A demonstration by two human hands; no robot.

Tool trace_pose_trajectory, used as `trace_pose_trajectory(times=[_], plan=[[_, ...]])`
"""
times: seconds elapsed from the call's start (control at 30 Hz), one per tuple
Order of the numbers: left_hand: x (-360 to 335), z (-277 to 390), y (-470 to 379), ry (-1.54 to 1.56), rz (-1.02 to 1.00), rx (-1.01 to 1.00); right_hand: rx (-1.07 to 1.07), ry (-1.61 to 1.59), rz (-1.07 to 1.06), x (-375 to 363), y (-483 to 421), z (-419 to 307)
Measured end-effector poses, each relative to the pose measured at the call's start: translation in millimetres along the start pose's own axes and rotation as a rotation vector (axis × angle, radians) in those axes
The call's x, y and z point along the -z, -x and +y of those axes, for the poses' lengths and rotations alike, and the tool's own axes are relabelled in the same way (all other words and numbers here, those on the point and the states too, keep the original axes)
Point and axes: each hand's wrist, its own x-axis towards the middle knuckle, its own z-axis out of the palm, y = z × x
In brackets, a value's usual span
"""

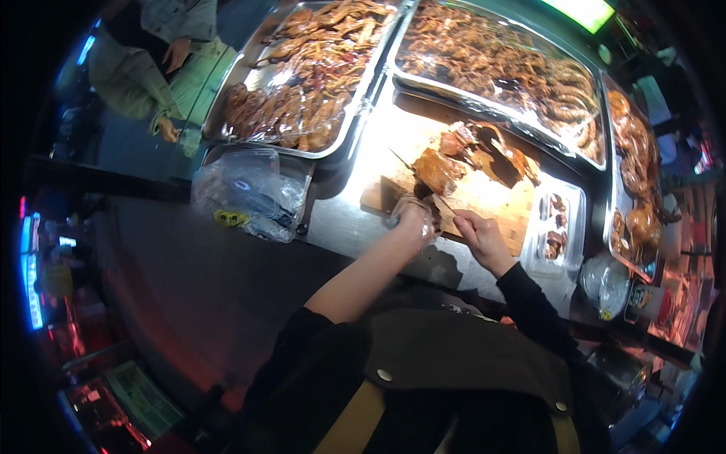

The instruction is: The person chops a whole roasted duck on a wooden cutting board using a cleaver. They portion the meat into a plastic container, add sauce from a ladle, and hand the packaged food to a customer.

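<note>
My left hand point(413, 218), in a clear plastic glove, grips a piece of dark meat point(422, 190) at the near edge of a wooden cutting board point(513, 230). Much of that piece is hidden by the fingers. My right hand point(481, 235) holds a knife point(401, 160), whose blade is seen nearly edge-on and slants up to the left, just past the left hand. Beyond the blade lie a browned chunk of roast poultry point(439, 170) and further cut poultry pieces point(493, 156). Right of the board, a clear plastic box point(576, 218) holds some dark cut meat point(556, 241).
Film-covered metal trays of cooked meat stand at the back left point(340, 142) and back point(602, 162); another tray point(610, 227) holds whole birds at right. Plastic bags point(249, 193) lie left, another bag point(606, 281) right. Across the counter stands a person point(164, 85).
</note>
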Motion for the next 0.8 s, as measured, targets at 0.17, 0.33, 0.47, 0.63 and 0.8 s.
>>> trace_pose_trajectory(times=[0.17,0.33,0.47,0.63,0.8], plan=[[8.0,0.6,-14.9,-0.021,-0.303,0.007,0.292,0.216,-0.136,3.2,-42.8,7.2],[-25.9,-41.2,-64.6,0.17,-0.557,-0.635,-0.008,0.112,-0.119,4.1,-43.9,16.0],[-55.5,-54.2,-67.8,0.268,-0.135,-0.144,-0.116,0.036,-0.117,15.8,-31.4,35.1],[-51.0,-75.9,-31.6,0.359,0.274,0.015,0.246,0.267,-0.101,16.5,-30.3,57.9],[0.7,-104.6,-16.6,0.685,0.149,-0.009,0.095,0.139,-0.057,22.9,-26.1,55.1]])
